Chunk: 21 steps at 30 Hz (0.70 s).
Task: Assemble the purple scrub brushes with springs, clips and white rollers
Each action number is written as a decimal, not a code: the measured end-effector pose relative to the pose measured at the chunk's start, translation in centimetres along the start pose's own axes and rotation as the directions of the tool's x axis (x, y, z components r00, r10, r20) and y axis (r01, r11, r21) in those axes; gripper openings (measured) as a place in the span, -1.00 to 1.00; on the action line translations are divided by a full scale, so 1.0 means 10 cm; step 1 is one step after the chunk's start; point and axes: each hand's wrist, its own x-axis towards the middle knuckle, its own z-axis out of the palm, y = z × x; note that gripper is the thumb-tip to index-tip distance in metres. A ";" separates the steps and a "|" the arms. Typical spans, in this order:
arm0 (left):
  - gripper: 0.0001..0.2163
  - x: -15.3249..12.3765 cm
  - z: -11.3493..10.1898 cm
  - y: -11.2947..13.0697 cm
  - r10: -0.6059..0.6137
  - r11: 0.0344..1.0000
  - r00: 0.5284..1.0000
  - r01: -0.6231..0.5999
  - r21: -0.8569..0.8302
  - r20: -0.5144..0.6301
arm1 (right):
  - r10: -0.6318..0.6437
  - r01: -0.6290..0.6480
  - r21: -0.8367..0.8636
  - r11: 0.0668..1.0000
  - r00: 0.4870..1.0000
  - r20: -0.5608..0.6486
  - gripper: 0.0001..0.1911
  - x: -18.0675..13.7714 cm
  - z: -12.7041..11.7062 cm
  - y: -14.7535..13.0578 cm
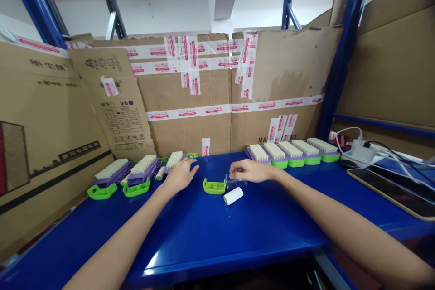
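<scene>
My left hand [181, 173] rests on the blue tabletop [238, 231], fingers curled loosely, touching a purple brush with white bristles [174, 160]. My right hand [247, 171] is pinched on a clear plastic piece [234, 181] that sits against a green brush base [214, 186]. A small white roller [233, 195] lies just in front of them.
Two purple brushes on green bases [124, 174] lie at the left. A row of several assembled purple and green brushes [294, 150] stands at the back right. A phone [396, 192], charger and cables [360, 147] are at the far right. Taped cardboard [210, 95] walls the back.
</scene>
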 end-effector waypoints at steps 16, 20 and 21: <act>-0.65 0.01 0.15 -0.08 -0.008 1.000 0.995 0.006 0.029 0.100 | -0.074 0.022 -0.179 0.984 0.955 -0.286 -0.62 0.05 0.17 -0.01; -0.67 -0.01 0.10 -0.01 -0.004 0.999 0.996 0.000 0.046 0.092 | -0.066 0.007 -0.211 0.977 0.960 -0.271 -0.62 0.04 0.16 -0.02; -0.67 -0.01 0.08 0.00 -0.003 0.999 0.996 -0.002 0.053 0.084 | -0.067 0.007 -0.221 0.975 0.962 -0.265 -0.61 0.04 0.17 -0.03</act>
